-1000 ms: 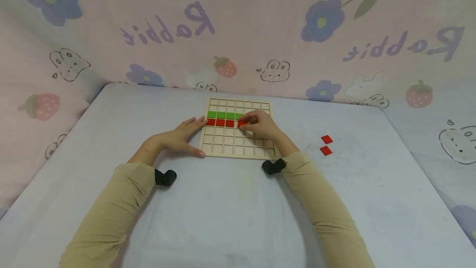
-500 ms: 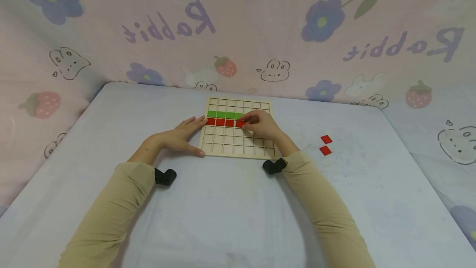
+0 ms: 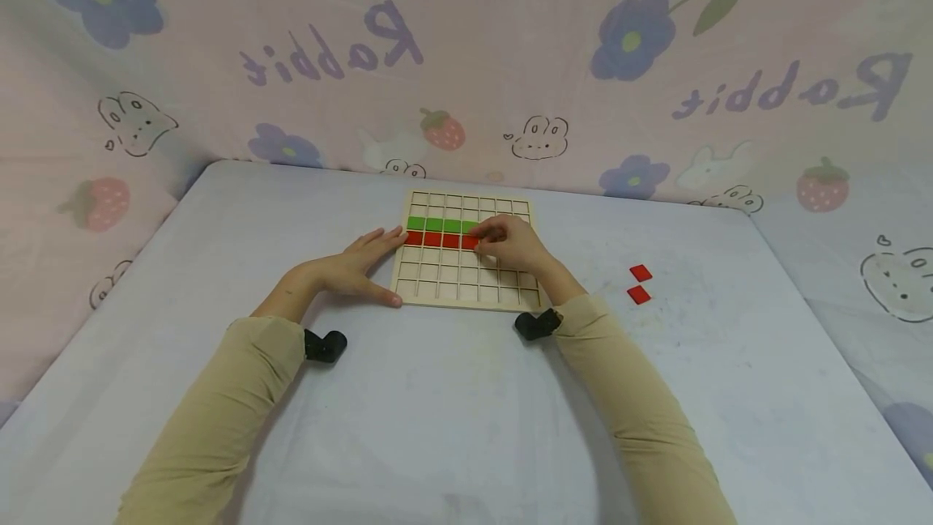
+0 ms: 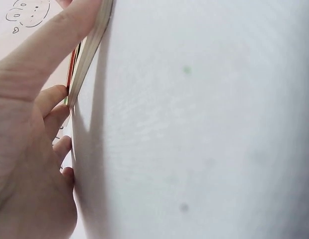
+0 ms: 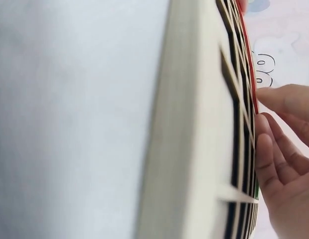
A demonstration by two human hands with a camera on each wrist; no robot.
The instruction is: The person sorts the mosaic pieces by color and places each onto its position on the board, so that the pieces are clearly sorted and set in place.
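A light wooden grid board lies on the white table, with a row of green square tiles and, just in front of it, a row of red tiles. My right hand has thumb and fingertips at the right end of the red row, pinching the last red tile, which sits level with its neighbours. In the right wrist view the thumb touches the red edge. My left hand spreads along the board's left side, fingertips and thumb against the frame.
Two loose red tiles, a rear one and a front one, lie on the table right of the board. A patterned cloth hangs behind the table. Black wrist cameras sit at both cuffs.
The last red tile has shifted slightly left and settled flush into its cell beside the other red ones. My right hand barely moved; my left hand stays put.
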